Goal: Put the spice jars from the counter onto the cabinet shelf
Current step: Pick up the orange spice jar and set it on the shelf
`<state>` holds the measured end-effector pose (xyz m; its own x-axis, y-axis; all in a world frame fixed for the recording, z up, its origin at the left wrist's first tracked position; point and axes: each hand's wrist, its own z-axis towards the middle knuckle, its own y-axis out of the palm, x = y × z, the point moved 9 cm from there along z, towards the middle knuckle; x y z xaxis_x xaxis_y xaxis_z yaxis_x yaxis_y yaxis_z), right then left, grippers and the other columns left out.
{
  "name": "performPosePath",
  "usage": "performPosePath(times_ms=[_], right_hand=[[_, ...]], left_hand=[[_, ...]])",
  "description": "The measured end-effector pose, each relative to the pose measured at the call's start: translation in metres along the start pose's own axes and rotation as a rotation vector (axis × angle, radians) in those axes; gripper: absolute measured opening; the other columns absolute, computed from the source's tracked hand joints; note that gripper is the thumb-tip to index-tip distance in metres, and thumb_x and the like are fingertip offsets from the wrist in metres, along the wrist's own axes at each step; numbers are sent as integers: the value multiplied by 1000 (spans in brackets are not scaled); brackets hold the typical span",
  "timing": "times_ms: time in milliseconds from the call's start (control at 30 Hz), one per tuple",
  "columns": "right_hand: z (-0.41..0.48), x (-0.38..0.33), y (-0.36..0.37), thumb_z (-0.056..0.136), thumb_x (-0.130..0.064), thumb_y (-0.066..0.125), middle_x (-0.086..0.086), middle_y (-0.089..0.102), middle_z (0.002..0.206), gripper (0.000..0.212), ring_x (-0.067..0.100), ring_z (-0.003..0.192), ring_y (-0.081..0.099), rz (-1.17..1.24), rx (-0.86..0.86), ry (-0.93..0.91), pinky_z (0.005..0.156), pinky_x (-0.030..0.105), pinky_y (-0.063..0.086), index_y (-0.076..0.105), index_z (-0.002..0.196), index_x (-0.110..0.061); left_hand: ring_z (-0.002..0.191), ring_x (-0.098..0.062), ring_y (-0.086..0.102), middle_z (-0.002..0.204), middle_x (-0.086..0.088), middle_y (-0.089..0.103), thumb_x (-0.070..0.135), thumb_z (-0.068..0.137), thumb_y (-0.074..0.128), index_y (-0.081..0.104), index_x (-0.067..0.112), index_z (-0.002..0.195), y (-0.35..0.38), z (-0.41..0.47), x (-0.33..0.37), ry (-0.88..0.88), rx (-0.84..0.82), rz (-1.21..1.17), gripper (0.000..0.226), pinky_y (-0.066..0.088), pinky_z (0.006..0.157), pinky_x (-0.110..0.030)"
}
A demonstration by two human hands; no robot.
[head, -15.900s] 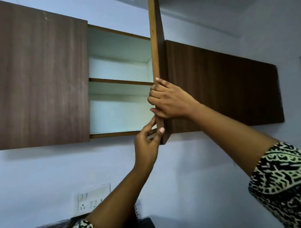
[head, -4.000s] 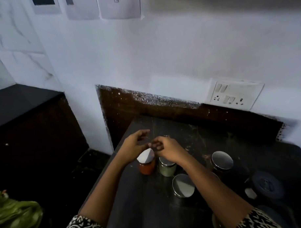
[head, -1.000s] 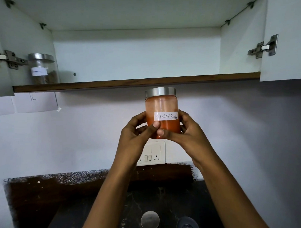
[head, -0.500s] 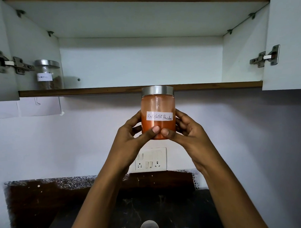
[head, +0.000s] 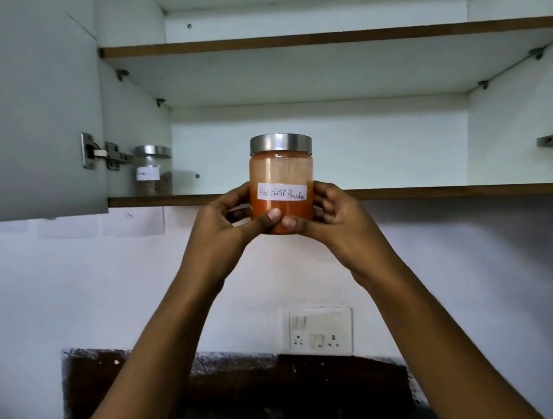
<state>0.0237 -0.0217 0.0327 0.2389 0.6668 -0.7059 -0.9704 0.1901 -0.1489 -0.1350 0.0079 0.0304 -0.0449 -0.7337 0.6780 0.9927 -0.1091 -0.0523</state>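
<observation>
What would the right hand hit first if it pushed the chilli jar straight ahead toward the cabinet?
Probably the front edge of the lower shelf. The right hand grips the red chilli powder jar near its base, and that base sits below the shelf line. Depth is unclear; raised a little, the way in looks free.

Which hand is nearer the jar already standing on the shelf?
Left. The left hand is right of and below the jar on the shelf; the right hand is farther right, across the red chilli powder jar both hold.
</observation>
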Motion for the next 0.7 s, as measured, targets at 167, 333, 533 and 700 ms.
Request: performPosePath(times_ms=[167, 333, 533, 700], right_hand=[[76, -8, 47, 63, -27, 85, -2, 60, 128, 75, 17, 111, 61, -123, -40, -23, 98, 38, 50, 49, 128, -20], [141, 1, 92, 65, -25, 84, -1, 57, 126, 77, 16, 114, 55, -188, -87, 55, 98, 32, 45, 44, 131, -15], [189, 28, 138, 66, -18, 84, 8, 60, 122, 70, 25, 111, 58, -269, -113, 179, 98, 38, 48, 48, 125, -9], [215, 49, 162, 62, -17, 85, 11, 63, 118, 65, 27, 109, 60, -393, -118, 260, 97, 39, 49, 54, 118, -6]], left_hand=[[95, -9, 69, 104, 2, 72, 12, 80, 72, 63, 16, 119, -50, 54, 2, 15, 31, 73, 41, 51, 88, -25], [108, -16, 63, 121, 0, 65, 14, 84, 68, 57, 13, 129, -93, 104, -13, -26, 51, 181, 46, 46, 99, -33], [112, -20, 59, 122, -6, 64, 13, 88, 64, 56, 11, 128, -129, 144, -43, -153, -6, 329, 40, 43, 101, -37], [101, -21, 61, 115, -10, 67, 12, 88, 65, 59, 7, 123, -146, 165, -73, -241, -47, 439, 37, 48, 91, -34]])
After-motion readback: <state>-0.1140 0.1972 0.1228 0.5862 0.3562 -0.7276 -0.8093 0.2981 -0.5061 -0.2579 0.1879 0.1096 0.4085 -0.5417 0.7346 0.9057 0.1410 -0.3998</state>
